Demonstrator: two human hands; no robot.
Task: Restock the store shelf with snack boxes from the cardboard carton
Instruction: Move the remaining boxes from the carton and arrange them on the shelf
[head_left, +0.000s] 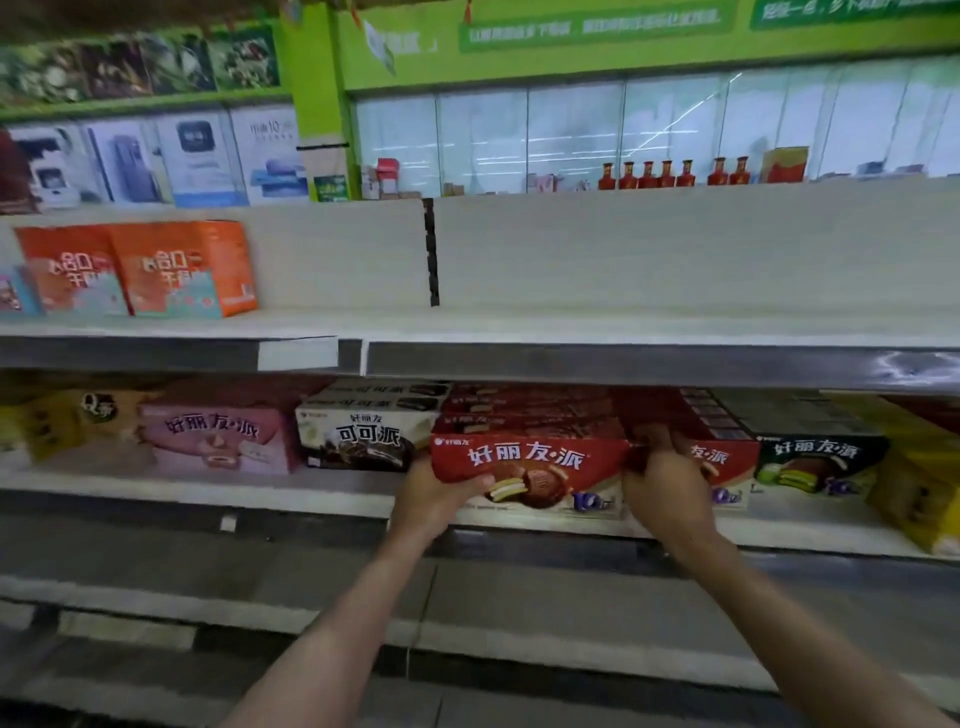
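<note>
A red snack box (530, 467) sits at the front of the middle shelf (332, 493), on a stack of like red boxes. My left hand (441, 493) grips its lower left corner, thumb on the front face. My right hand (665, 478) grips its right end, fingers curled round the edge. Behind my right hand stands another red box (727, 462). The cardboard carton is out of view.
A white-and-black cocoa pie box (358, 436) and a pink box (218, 441) stand left of the red stack; a dark green box (821, 462) and yellow boxes (924, 483) stand right. Orange boxes (182, 270) stand on the upper shelf (623, 327), bare to their right.
</note>
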